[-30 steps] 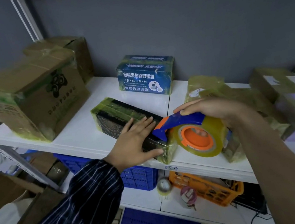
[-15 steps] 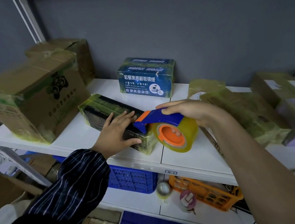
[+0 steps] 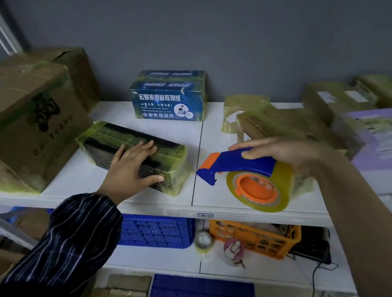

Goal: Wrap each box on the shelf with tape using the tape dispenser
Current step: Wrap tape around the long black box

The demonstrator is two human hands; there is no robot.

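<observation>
A long black box (image 3: 165, 155) wrapped in yellowish tape lies on the white shelf (image 3: 75, 175). My left hand (image 3: 129, 167) lies on its near end, fingers straight across the top and thumb against the front face. My right hand (image 3: 283, 151) grips the blue and orange tape dispenser (image 3: 237, 165) with its clear tape roll (image 3: 261, 189). The dispenser is a short way right of the black box, apart from it, blade end pointing left. A blue box (image 3: 170, 99) stands at the back.
Large cardboard boxes (image 3: 21, 132) fill the shelf's left end. Taped cartons (image 3: 284, 120) and a purple box (image 3: 384, 137) crowd the right. Below are a blue crate (image 3: 156, 229), an orange basket (image 3: 255, 238) and a spare tape roll (image 3: 204, 244).
The dispenser has come away from the black box's end and moved right. The black box sits further left than a second ago, my left hand still on it.
</observation>
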